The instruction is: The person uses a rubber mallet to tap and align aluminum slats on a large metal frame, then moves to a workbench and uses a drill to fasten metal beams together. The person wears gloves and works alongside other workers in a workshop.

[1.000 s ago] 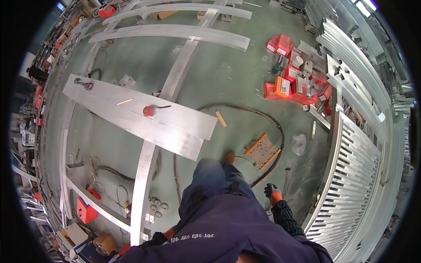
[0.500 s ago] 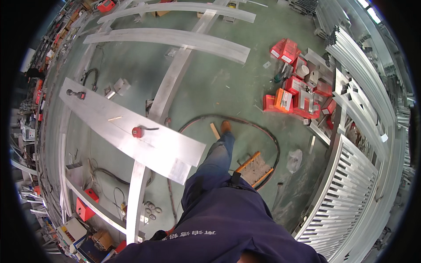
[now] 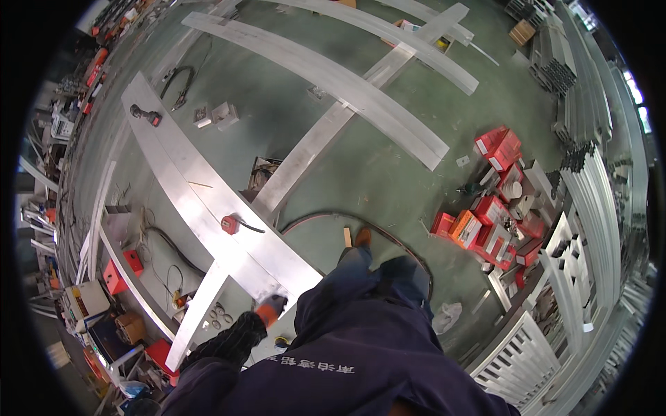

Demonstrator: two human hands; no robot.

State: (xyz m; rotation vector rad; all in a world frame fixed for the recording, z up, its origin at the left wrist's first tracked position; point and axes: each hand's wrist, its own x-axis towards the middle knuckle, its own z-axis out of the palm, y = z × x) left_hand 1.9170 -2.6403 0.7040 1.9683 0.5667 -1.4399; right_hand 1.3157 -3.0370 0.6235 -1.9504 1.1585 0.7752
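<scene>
My left hand [image 3: 272, 309], in a dark glove with an orange cuff, is at the near end of a long silvery metal panel [image 3: 182, 166]. It seems to touch the panel, but its fingers are too small and blurred to read. On the panel lie a cordless drill [image 3: 146, 116] at the far end, a thin tan stick [image 3: 200, 184], and a small red tool [image 3: 229, 224] with a dark strip sticking out. The panel rests across a metal beam [image 3: 201, 305]. My right hand is out of view.
More long panels [image 3: 326, 69] lie across another beam [image 3: 305, 152] ahead. Red boxes [image 3: 492, 215] are piled to the right, near stacked metal profiles [image 3: 593, 229] and a slatted metal frame [image 3: 517, 353]. A dark hose [image 3: 374, 220] curves over the floor by my foot.
My left hand has come into view at the panel's near end. The view has turned, and my body is now closer to the panel. The orange-edged brush-like thing near my legs is no longer visible.
</scene>
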